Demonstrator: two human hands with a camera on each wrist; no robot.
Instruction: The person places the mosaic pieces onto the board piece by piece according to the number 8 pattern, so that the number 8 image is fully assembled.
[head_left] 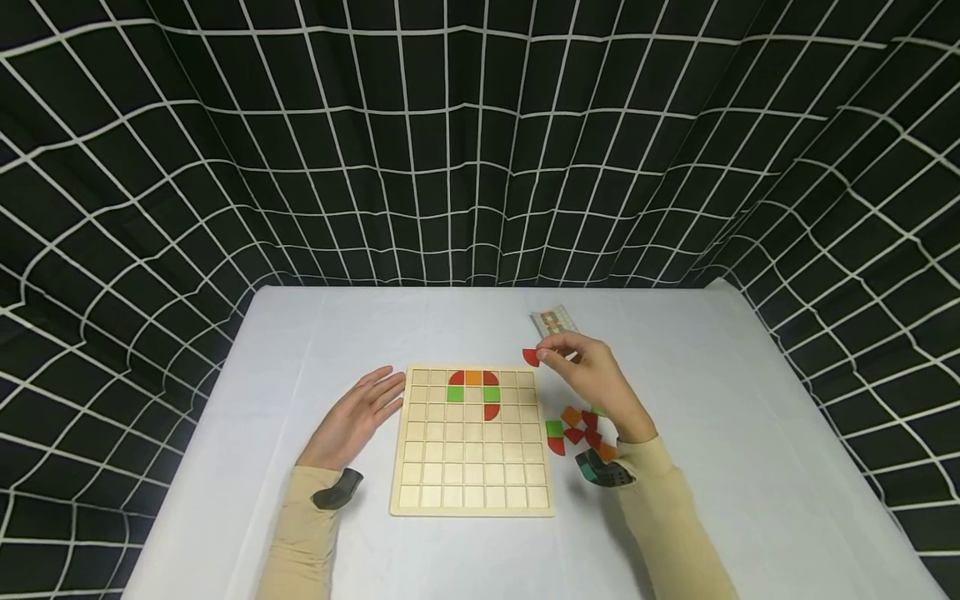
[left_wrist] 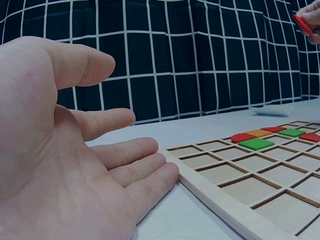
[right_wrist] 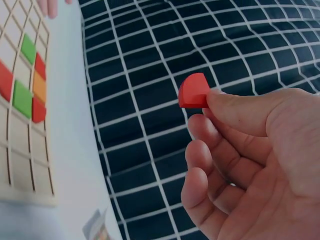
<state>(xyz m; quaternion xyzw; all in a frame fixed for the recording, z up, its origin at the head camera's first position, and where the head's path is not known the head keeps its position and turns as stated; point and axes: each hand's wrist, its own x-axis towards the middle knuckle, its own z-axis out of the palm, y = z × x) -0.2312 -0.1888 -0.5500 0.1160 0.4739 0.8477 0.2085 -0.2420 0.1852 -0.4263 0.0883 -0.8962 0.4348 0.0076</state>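
Note:
Between thumb and forefinger, my right hand pinches a red quarter-circle tile, held up past the board's far right corner. My left hand lies palm up with fingers extended, its fingertips right at the left edge of the wooden grid board. On the board's far rows sit an orange square tile flanked by two red quarter-circles, with a green square under the left one and another green square under the right. One more red quarter-circle lies below the right green square.
Right of the board lies a loose pile of red, orange and green tiles, partly under the right wrist. A small patterned card lies behind the right hand on the white table. A dark gridded curtain surrounds the table.

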